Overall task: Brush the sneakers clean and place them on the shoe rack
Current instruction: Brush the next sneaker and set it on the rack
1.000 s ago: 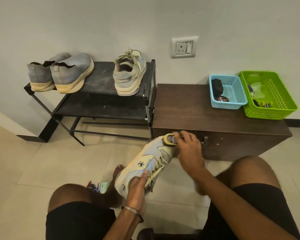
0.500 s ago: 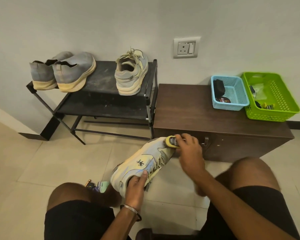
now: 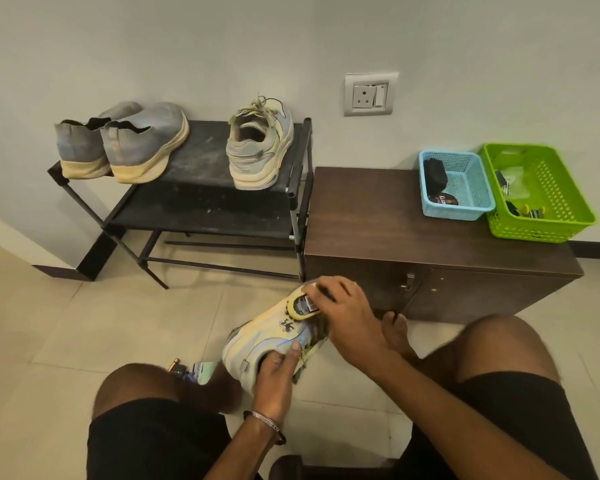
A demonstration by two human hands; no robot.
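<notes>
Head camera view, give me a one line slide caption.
Right hand brushes a sneaker steadied by the left hand; its mate waits on the shoe rack.

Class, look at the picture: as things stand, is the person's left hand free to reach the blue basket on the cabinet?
Probably not. The left hand grips the sneaker at its opening, and the blue basket sits on the far right, beyond the right hand holding the brush.
</notes>
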